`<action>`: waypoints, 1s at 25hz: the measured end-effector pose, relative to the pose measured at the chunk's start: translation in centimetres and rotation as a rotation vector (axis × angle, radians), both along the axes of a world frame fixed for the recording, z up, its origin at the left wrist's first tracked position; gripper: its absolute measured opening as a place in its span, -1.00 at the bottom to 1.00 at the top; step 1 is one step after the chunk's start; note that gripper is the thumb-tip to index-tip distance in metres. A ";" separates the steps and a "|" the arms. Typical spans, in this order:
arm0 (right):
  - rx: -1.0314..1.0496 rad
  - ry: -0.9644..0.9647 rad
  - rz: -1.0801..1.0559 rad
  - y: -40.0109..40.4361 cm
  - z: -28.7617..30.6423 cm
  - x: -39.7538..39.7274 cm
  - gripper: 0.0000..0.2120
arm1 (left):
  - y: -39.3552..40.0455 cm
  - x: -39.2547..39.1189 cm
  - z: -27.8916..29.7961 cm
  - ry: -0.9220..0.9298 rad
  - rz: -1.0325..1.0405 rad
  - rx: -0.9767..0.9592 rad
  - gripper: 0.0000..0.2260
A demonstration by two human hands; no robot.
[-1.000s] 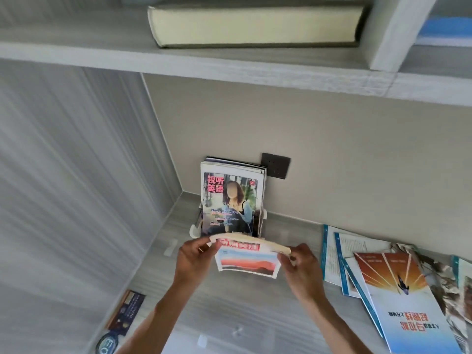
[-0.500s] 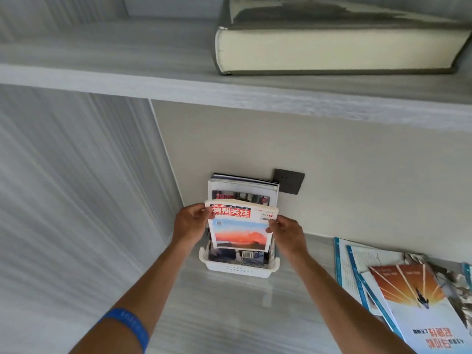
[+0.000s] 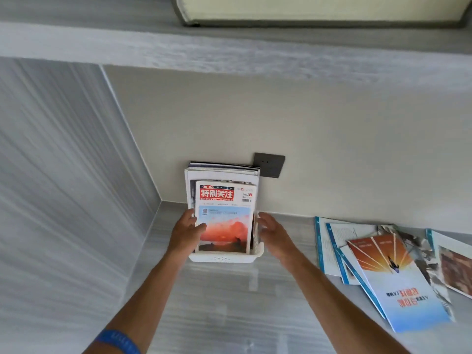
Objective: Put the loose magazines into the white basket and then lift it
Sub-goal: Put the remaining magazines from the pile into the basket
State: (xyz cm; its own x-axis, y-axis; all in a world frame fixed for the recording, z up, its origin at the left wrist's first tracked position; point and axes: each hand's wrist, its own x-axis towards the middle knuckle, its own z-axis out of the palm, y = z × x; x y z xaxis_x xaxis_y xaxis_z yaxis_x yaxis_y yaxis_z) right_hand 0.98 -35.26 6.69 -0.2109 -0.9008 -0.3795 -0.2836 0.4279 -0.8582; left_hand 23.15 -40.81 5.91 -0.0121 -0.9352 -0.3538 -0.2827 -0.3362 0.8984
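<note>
A small white basket (image 3: 222, 258) stands on the grey desk against the back wall, with several magazines upright in it. The front one, a magazine with a red title and an orange sunset cover (image 3: 224, 218), sits inside the basket. My left hand (image 3: 186, 232) rests on its left edge, thumb across the cover. Just off the basket's right side is my right hand (image 3: 274, 232), fingers spread and holding nothing. A fan of loose magazines (image 3: 388, 267) lies flat on the desk to the right.
A grey side panel (image 3: 63, 187) closes the desk on the left. A shelf (image 3: 229, 52) overhangs above, with a thick book (image 3: 319, 8) on it. A dark wall socket (image 3: 269, 164) sits behind the basket.
The sunset magazine has gone down from mid-air into the front of the basket. My right hand has let go of it and drawn slightly right; my left hand still touches it.
</note>
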 end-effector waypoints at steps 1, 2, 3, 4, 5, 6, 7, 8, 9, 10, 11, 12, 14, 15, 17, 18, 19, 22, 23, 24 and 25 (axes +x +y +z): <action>0.028 0.014 -0.017 2.6 -0.8 -1.0 -0.57 | 1.6 -1.3 -0.8 0.008 -0.023 0.013 -0.60; 0.091 0.038 -0.035 5.5 -1.8 -2.3 -0.57 | 3.5 -2.9 -1.6 0.021 -0.076 0.023 -0.63; 0.170 0.061 -0.069 8.6 -3.1 -3.6 -0.57 | 5.4 -4.7 -2.5 0.042 -0.149 0.016 -0.66; 0.239 0.079 -0.119 11.9 -4.5 -5.3 -0.59 | 7.4 -6.8 -3.3 0.055 -0.225 0.014 -0.66; 0.294 0.110 -0.170 14.9 -5.8 -7.2 -0.62 | 9.1 -9.1 -4.2 0.055 -0.274 0.020 -0.64; 0.343 0.143 -0.203 17.4 -6.9 -9.1 -0.64 | 10.5 -11.2 -5.0 0.034 -0.296 0.041 -0.61; 0.386 0.171 -0.222 19.4 -7.5 -10.9 -0.66 | 11.4 -13.2 -5.4 0.002 -0.309 0.060 -0.57; 0.416 0.194 -0.237 21.0 -7.8 -12.9 -0.66 | 12.2 -15.4 -5.4 -0.029 -0.330 0.070 -0.56; 0.428 0.216 -0.247 22.4 -7.7 -14.9 -0.65 | 12.7 -17.7 -5.1 -0.050 -0.362 0.067 -0.56; 0.426 0.234 -0.256 23.5 -7.6 -17.1 -0.64 | 13.4 -20.0 -4.7 -0.064 -0.399 0.060 -0.56; 0.416 0.251 -0.266 24.5 -7.6 -19.4 -0.64 | 14.1 -22.5 -4.4 -0.075 -0.429 0.057 -0.56; 0.402 0.273 -0.272 25.2 -7.7 -21.8 -0.64 | 14.9 -25.0 -4.1 -0.090 -0.448 0.059 -0.55; 0.391 0.309 -0.273 26.8 -8.0 -26.2 -0.64 | 17.2 -29.5 -3.6 -0.124 -0.485 0.076 -0.54; 0.395 0.316 -0.271 27.4 -8.2 -28.0 -0.63 | 18.5 -31.1 -3.7 -0.124 -0.517 0.092 -0.53; 0.425 0.325 -0.247 28.1 -8.7 -31.5 -0.59 | 20.9 -33.3 -4.2 -0.146 -0.576 0.127 -0.50; 0.439 0.331 -0.242 28.2 -8.8 -33.4 -0.58 | 21.7 -34.0 -4.5 -0.175 -0.586 0.129 -0.50; 0.447 0.342 -0.243 28.1 -8.8 -35.4 -0.58 | 22.5 -34.5 -4.8 -0.207 -0.590 0.130 -0.51; 0.430 0.331 -0.334 27.0 -9.0 -40.3 -0.55 | 23.7 -34.8 -5.6 -0.311 -0.552 0.140 -0.57; 0.424 0.306 -0.384 26.7 -9.3 -41.2 -0.52 | 23.9 -34.9 -5.8 -0.350 -0.535 0.138 -0.58; 0.430 0.288 -0.417 26.3 -9.8 -41.6 -0.50 | 24.0 -35.1 -5.9 -0.376 -0.524 0.137 -0.58; 0.466 0.285 -0.427 26.1 -10.5 -41.7 -0.45 | 24.3 -35.5 -6.0 -0.390 -0.521 0.137 -0.57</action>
State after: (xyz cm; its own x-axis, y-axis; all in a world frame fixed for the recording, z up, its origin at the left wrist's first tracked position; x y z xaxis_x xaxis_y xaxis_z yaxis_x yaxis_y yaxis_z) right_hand -40.73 -9.18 -3.76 -0.6596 -0.4735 -0.5837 -0.1960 0.8581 -0.4747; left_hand -12.35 -16.52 -0.09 -0.2974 -0.7883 -0.5387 -0.7346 -0.1715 0.6565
